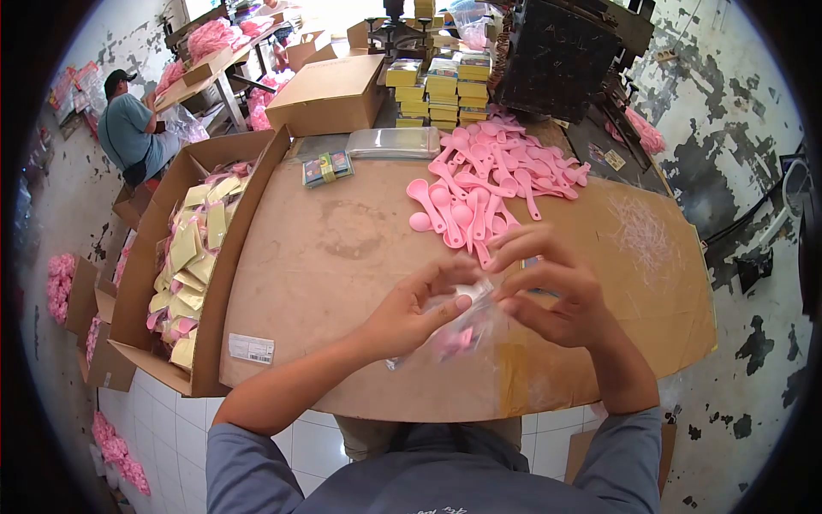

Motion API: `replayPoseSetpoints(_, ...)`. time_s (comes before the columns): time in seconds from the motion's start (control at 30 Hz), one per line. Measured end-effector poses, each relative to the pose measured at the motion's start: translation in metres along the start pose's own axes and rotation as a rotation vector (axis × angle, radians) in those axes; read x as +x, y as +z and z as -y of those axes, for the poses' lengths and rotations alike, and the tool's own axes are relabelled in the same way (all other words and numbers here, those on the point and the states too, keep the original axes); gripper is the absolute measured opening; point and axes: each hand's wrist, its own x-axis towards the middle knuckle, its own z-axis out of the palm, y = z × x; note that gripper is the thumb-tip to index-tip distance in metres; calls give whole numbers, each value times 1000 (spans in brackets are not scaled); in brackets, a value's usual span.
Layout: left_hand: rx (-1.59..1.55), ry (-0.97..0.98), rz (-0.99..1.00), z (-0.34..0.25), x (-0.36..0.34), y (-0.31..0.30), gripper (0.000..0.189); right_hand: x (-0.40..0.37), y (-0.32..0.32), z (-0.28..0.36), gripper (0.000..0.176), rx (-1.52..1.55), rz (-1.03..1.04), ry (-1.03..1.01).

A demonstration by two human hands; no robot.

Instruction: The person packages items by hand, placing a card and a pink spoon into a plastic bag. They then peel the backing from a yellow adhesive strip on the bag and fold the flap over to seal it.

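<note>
A clear plastic bag (467, 330) with something pink inside hangs between my hands over the cardboard-covered table. My left hand (424, 304) grips it near its upper edge, thumb on the near side. Close to the bag's right edge, my right hand (556, 287) has bent fingers spread apart, slightly blurred, with nothing visible in them. A heap of pink plastic spoons (505, 171) lies just beyond both hands. Part of a small flat item (535, 264) shows behind my right fingers.
On the left stands an open carton (128, 330) of packed bags with yellowish cards. A banded card bundle (327, 169), a clear plastic case (394, 143), a closed box (330, 90) and yellow stacks (443, 90) sit at the back. A person (133, 128) works at far left.
</note>
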Motion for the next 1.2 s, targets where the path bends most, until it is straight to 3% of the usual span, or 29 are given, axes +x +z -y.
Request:
replayPoseSetpoints(0.03, 95, 121, -25, 3, 1, 0, 39, 5, -6, 10, 13, -68, -39, -20)
replayPoseSetpoints(0.13, 290, 340, 50, -4, -3, -5, 43, 11, -13, 26, 12, -348, 174, 58)
replayPoseSetpoints(0.27, 332, 477, 71, -24, -8, 4, 41, 11, -4, 19, 14, -177, 9, 192)
replayPoseSetpoints(0.43, 377, 294, -54, -16, -7, 5, 41, 5, 11, 20, 16, -75, -113, 361)
replayPoseSetpoints(0.53, 329, 219, -108, -15, -8, 4, 42, 8, 18, 12, 19, -555, -184, -2)
replayPoseSetpoints(0.73, 513, 205, -141, -11, -13, 8, 48, 3, 41, 7, 30, -749, -50, -102)
replayPoseSetpoints(0.83, 629, 223, -128, -10, -13, 9, 51, 1, 43, 1, 25, -853, 33, -149)
replayPoseSetpoints(0.93, 659, 206, -91, -12, -11, 12, 52, 6, 38, -4, 15, -824, 44, -37)
replayPoseSetpoints(1.03, 565, 209, -58, -12, -10, 9, 50, 5, 8, -20, 7, -503, -166, 140)
replayPoseSetpoints(1.1, 424, 172, -66, -12, -9, 6, 49, -13, -34, -20, 10, 300, -53, 713)
replayPoseSetpoints(1.17, 242, 71, -91, -13, -7, 4, 49, -49, -91, -33, 14, 850, 154, 677)
replayPoseSetpoints(1.2, 191, 53, -86, -14, -5, 1, 49, -74, -113, -46, 14, 1019, 79, 591)
